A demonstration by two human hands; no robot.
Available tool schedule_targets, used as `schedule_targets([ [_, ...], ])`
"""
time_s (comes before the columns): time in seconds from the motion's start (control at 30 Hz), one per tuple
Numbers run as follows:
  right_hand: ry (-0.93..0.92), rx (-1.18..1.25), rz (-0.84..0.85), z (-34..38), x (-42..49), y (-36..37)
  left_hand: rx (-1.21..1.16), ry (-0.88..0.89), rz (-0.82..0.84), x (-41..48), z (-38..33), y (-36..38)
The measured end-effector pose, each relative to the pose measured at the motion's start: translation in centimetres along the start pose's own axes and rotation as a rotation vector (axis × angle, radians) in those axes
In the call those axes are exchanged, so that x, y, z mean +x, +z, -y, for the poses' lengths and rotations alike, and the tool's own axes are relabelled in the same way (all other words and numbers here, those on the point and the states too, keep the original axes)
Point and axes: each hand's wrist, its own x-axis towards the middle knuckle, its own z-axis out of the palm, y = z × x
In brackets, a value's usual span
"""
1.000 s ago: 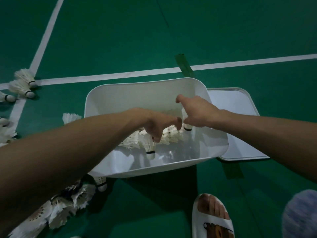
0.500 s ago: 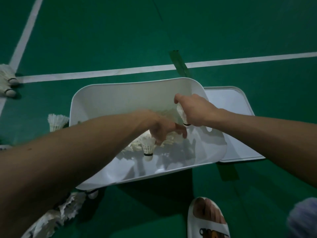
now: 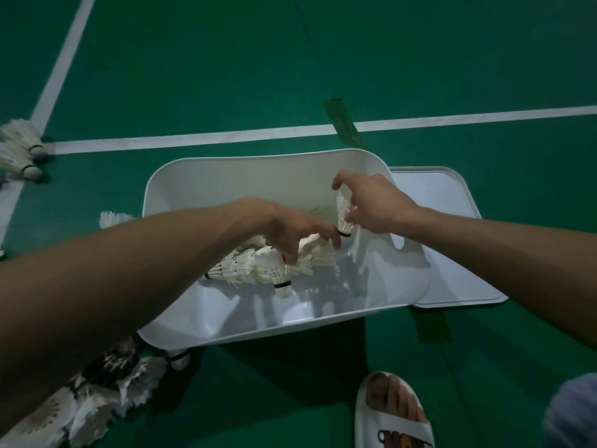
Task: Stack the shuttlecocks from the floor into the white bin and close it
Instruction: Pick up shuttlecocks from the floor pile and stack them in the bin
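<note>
The white bin (image 3: 226, 182) stands open on the green floor, with a row of nested shuttlecocks (image 3: 258, 266) lying inside. My left hand (image 3: 297, 227) reaches into the bin and its fingertips touch the row's upper end. My right hand (image 3: 371, 205) holds one shuttlecock (image 3: 344, 218) with its cork down, right beside the left fingertips. The bin's flat white lid (image 3: 452, 253) lies on the floor at the bin's right side.
Loose shuttlecocks lie at the far left (image 3: 22, 150), behind the bin's left wall (image 3: 113, 218), and in a pile at the lower left (image 3: 90, 389). A foot in a white sandal (image 3: 394, 415) stands below the bin. White court lines cross the floor.
The view has shifted slightly. My right hand has opened its index finger upward while it keeps the shuttlecock; my left hand stays on the row in the bin.
</note>
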Motion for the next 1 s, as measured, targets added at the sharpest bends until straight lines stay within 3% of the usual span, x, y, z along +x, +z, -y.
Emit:
schedule_targets([
  [0.33, 0.123, 0.25, -0.016, 0.4, 0.1, 1.1, -0.021, -0.007, -0.056, -1.7, 0.7, -0.3],
  [0.53, 0.339, 0.545, 0.034, -0.1, 0.2, 2.4, -0.023, 0.0, -0.061, -2.0, 0.9, -0.1],
  [0.7, 0.354, 0.531, -0.004, 0.2, 0.3, 2.4, -0.022, 0.013, -0.077, -2.2, 1.4, 0.0],
  [0.9, 0.528, 0.797, 0.052, 0.3, -0.4, 4.6, -0.013, 0.034, -0.044, -2.2, 1.3, 0.8],
  [1.0, 0.594, 0.815, 0.05, 0.0, -0.4, 6.1, -0.118, 0.041, -0.088, -3.2, 0.9, 0.4],
])
